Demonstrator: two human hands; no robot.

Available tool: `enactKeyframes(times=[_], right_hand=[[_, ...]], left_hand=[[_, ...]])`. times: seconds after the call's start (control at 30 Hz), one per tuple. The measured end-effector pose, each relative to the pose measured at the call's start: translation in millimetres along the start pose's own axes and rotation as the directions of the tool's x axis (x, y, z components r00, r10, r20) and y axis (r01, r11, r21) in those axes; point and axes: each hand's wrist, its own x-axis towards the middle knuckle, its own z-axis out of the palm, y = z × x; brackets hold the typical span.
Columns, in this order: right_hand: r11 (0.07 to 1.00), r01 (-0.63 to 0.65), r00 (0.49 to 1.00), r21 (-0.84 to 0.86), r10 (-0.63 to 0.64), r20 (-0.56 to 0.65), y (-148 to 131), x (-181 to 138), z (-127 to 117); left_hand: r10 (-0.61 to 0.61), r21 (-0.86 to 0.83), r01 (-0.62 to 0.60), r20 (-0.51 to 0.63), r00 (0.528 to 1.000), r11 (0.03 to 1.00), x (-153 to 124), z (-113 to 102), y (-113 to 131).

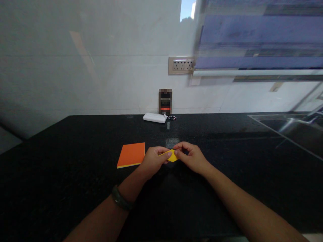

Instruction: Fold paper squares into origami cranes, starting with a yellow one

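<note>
A small piece of folded yellow paper [173, 157] is held between both hands, just above the dark countertop. My left hand [154, 159] pinches its left side, thumb on top. From the right, my right hand [192, 155] grips the other side between thumb and fingers. Part of the paper is hidden under the fingers. Close beside my left hand lies a square stack of paper [131, 154], orange on top with a yellow edge showing below.
A phone [165, 101] leans upright against the wall, behind a white power bank [154, 117] with a beaded strap [172, 118]. The black countertop [75, 161] runs to a metal sink [290, 131] at right. A socket panel [181, 65] and a purple blind [252, 37] are above.
</note>
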Motion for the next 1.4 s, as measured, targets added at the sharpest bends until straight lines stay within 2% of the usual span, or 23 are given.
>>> enactKeyframes(times=[0.2,0.5,0.77,1.0,1.1,1.27,1.33,1.4], right_hand=[[0.985,0.170,0.985,-0.031,-0.170,-0.006,-0.1,0.2,-2.7],[0.945,0.326,0.945,-0.006,-0.326,0.027,-3.5,-0.8,-6.8],[0.957,0.288,0.958,0.024,-0.288,0.002,-1.0,-2.0,-5.1],[0.960,0.278,0.960,0.019,-0.279,0.018,-1.2,-1.9,-4.8],[0.980,0.197,0.980,0.030,-0.198,0.025,-1.2,-1.5,-4.4],[0.999,-0.015,1.000,0.043,0.015,-0.002,1.4,-0.3,-0.3],[0.999,-0.032,0.999,0.040,0.031,0.025,1.2,-0.2,0.1],[1.000,0.004,0.999,0.012,-0.004,0.041,0.0,0.0,-0.6]], left_hand=[[-0.008,-0.033,0.009,0.033,0.999,0.999,-1.3,0.5,-1.5],[-0.034,-0.101,0.039,0.053,0.998,0.994,-1.9,0.2,-2.4],[-0.076,-0.116,0.087,0.098,0.992,0.990,-2.6,-1.5,1.0],[-0.011,-0.027,0.013,0.060,0.998,1.000,-2.6,-1.8,-0.8],[0.015,-0.026,-0.014,0.048,0.999,1.000,-2.6,-1.6,-0.9],[0.048,0.033,-0.049,0.043,0.998,0.998,-2.9,-1.2,2.2],[0.087,0.100,-0.089,0.024,0.996,0.991,-2.6,-1.6,1.7],[0.133,0.163,-0.133,0.010,0.991,0.978,-1.6,-2.2,-0.7]])
